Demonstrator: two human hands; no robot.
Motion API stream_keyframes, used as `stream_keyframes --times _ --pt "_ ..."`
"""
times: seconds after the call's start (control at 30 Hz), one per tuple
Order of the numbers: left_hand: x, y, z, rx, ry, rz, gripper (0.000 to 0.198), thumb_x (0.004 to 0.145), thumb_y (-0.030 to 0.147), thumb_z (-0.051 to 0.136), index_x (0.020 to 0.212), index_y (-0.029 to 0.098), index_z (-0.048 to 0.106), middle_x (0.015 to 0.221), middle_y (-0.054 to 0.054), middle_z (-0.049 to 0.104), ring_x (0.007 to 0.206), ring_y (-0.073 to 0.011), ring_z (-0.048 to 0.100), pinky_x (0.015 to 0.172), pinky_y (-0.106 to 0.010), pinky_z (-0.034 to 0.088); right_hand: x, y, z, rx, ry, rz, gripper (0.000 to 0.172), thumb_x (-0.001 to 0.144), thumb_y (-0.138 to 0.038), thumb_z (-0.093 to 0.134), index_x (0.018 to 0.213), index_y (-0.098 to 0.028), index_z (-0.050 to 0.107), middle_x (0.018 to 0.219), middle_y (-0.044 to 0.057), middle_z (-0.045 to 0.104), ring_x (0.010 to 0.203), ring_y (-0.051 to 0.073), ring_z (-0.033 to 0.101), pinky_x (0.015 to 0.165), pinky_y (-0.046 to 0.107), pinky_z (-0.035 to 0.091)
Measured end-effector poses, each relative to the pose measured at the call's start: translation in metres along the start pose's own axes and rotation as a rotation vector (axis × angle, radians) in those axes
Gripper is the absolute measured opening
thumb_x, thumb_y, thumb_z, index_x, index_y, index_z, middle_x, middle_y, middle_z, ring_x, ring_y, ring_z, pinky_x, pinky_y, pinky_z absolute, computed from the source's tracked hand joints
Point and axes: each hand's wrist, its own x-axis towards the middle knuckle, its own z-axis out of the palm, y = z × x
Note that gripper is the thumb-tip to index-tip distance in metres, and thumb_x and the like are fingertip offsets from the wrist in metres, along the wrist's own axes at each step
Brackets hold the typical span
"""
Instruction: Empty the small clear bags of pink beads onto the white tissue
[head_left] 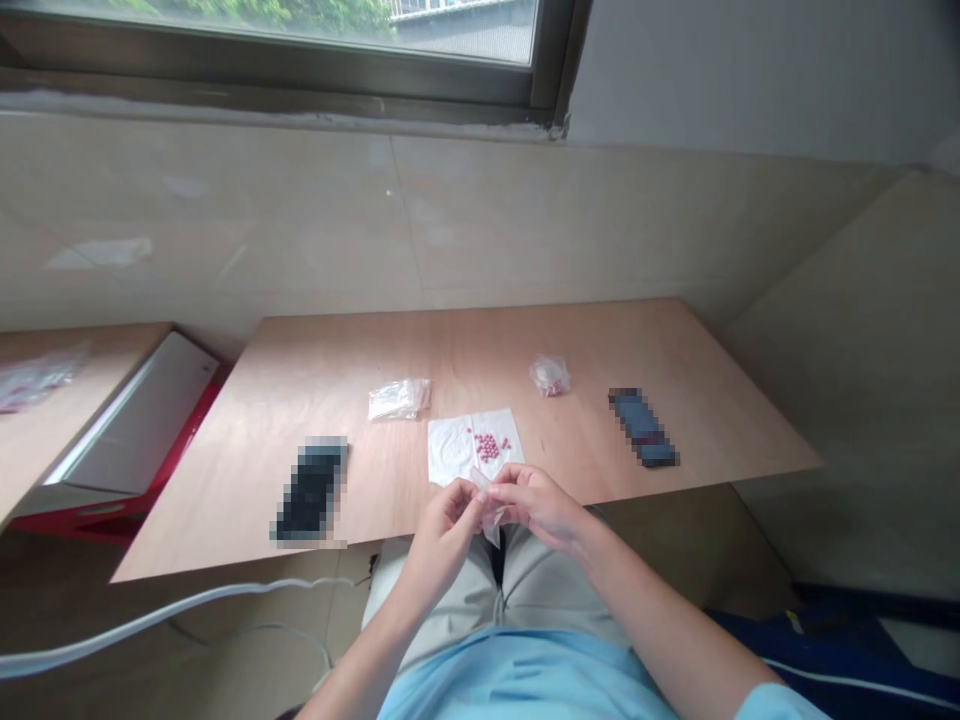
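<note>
My left hand point(456, 512) and my right hand point(536, 502) meet at the table's near edge, both closed on a small clear plastic bag point(491, 525). The fingers of each hand pinch the bag's upper part, and its lower end hangs over my lap. Whether anything lies inside the bag is too small to tell. Just beyond my fingers, a white sheet point(448, 447) lies flat on the table, bearing a cluster of small red beads point(487, 446). A few beads sit apart from the cluster. My fingers cover the sheet's near edge.
On the wooden table point(480, 350) lie a stack of clear bags point(397, 399), a bag with red beads inside point(551, 375), and pixelated dark phone-like objects at left point(309, 492) and right point(643, 428). A white cable point(172, 608) runs at lower left. A wall stands behind.
</note>
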Motion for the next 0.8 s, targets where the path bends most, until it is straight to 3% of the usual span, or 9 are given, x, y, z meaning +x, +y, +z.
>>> stream_keyframes --times 0.23,0.4,0.6,0.8 --pt "-0.003 -0.009 0.004 0.133 0.041 0.020 0.032 0.096 0.050 0.055 0.078 0.023 0.055 0.072 -0.001 0.059 0.066 -0.0185 0.056 0.062 -0.030 0.043 -0.004 -0.001 -0.007 -0.144 -0.174 0.081 0.036 0.075 -0.043 0.085 0.090 -0.012 0.074 0.085 0.006 0.072 0.080 0.017 0.069 0.083 0.036 0.057" --pt "-0.002 -0.013 0.002 0.141 0.097 0.045 0.029 0.095 0.047 0.059 0.079 0.023 0.055 0.074 -0.002 0.061 0.069 -0.0191 0.058 0.065 -0.031 0.045 -0.002 -0.004 -0.006 -0.243 -0.155 -0.006 0.032 0.079 -0.044 0.082 0.082 -0.014 0.070 0.078 0.004 0.070 0.074 0.015 0.066 0.071 0.028 0.054" --pt "-0.005 -0.013 0.005 0.034 -0.084 -0.010 0.039 0.099 0.047 0.052 0.076 0.017 0.060 0.074 -0.004 0.065 0.069 -0.0171 0.058 0.067 -0.027 0.043 0.000 0.002 -0.013 -0.319 -0.229 -0.003 0.031 0.079 -0.040 0.083 0.079 -0.015 0.063 0.076 0.001 0.069 0.067 0.013 0.064 0.061 0.023 0.047" --pt "-0.005 -0.010 0.005 -0.068 -0.137 -0.068 0.044 0.101 0.047 0.048 0.070 0.017 0.053 0.066 -0.001 0.060 0.064 -0.0145 0.053 0.063 -0.025 0.040 -0.002 0.003 -0.014 -0.332 -0.303 0.055 0.027 0.085 -0.039 0.078 0.086 -0.013 0.068 0.078 0.005 0.072 0.074 0.016 0.068 0.063 0.024 0.049"
